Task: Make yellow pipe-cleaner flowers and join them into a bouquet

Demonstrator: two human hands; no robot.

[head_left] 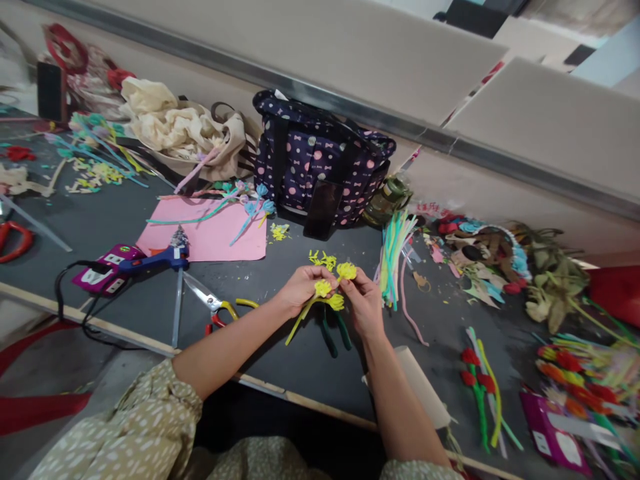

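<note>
My left hand (303, 288) is closed round a yellow pipe-cleaner flower stem (299, 323), with yellow blossoms (335, 302) by its fingers. Close beside it, my right hand (364, 305) pinches another yellow flower head (346, 271) just under the petals. The two hands nearly meet over the dark tabletop (280, 363). Below the blossoms lie dark green plier handles (329, 332), their jaws hidden. Yellow cut pieces (323, 259) are scattered behind my fingers. Scissors with red and yellow handles (216, 308) rest left of my left hand.
A blue glue gun (155, 260) lies by a purple power strip (107, 270) and pink paper (225, 233). Behind stands a patterned bag (300, 153) with a phone (323, 210) against it. Pipe cleaners (394, 257), a cardboard roll (423, 387) and red flowers (477, 380) are on the right.
</note>
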